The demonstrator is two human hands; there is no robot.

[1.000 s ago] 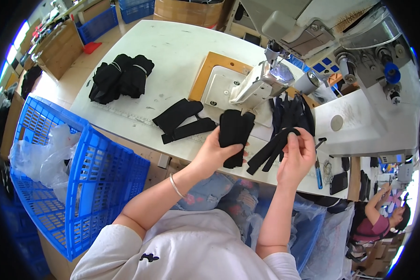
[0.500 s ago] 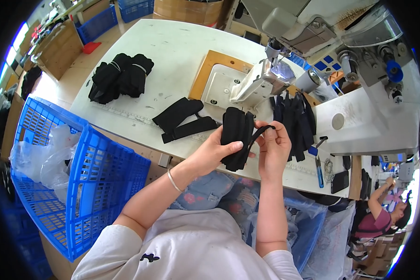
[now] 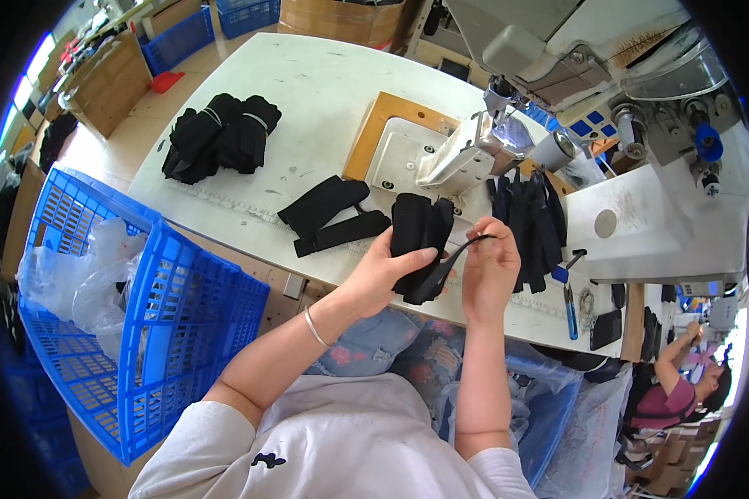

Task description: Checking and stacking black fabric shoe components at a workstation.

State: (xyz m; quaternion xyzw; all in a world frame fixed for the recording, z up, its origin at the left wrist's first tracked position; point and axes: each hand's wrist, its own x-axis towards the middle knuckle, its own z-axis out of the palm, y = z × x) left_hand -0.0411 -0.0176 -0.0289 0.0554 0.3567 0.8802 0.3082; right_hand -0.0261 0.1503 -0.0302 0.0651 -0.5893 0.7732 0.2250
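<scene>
My left hand (image 3: 391, 264) is closed around a stack of black fabric strips (image 3: 416, 224), thumb across the front. Between the fingertips of my right hand (image 3: 489, 270) is pinched the end of one thin black strip (image 3: 453, 259), which curves back to the stack. Just left of the stack, two folded black fabric pieces (image 3: 329, 208) lie on the white table (image 3: 300, 91). Farther left sit two tied bundles of black fabric (image 3: 220, 137). More black strips (image 3: 531, 224) hang in a bunch right of my right hand.
A sewing machine (image 3: 474, 150) stands beyond my hands. To the left is a blue plastic basket (image 3: 183, 316) with clear plastic bags (image 3: 91, 274). Blue-handled snips (image 3: 571, 312) and a black phone-like object (image 3: 606, 329) lie at the table's right. A co-worker (image 3: 674, 391) is at far right.
My right hand has drawn the strip's end slightly away from the stack, and the strip now stretches longer between my hands. The left hand keeps its hold on the stack.
</scene>
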